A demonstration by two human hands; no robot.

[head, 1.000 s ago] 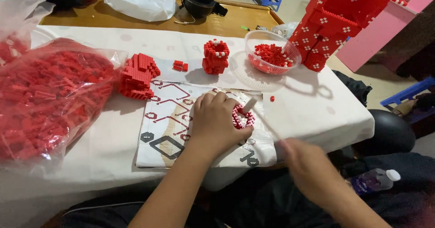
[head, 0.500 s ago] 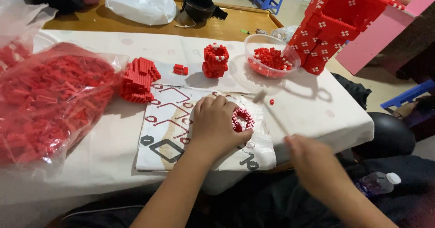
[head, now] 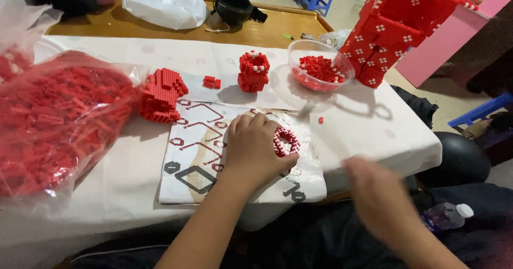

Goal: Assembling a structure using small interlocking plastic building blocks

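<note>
Gripping brick ring point(head: 286, 142) (L hand point(head: 255, 150))

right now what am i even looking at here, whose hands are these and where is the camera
The camera sits on a person's head and looks down, so both arms belong to the wearer. No machine is involved.

The left hand rests on a printed sheet and holds a small red-and-white brick ring. The right hand is blurred, off the table edge; I cannot tell whether it holds anything.

On the white table lie a clear bag of red bricks, a stepped red brick piece, a small red brick block, a clear bowl of red bricks and a tall red brick structure.
</note>
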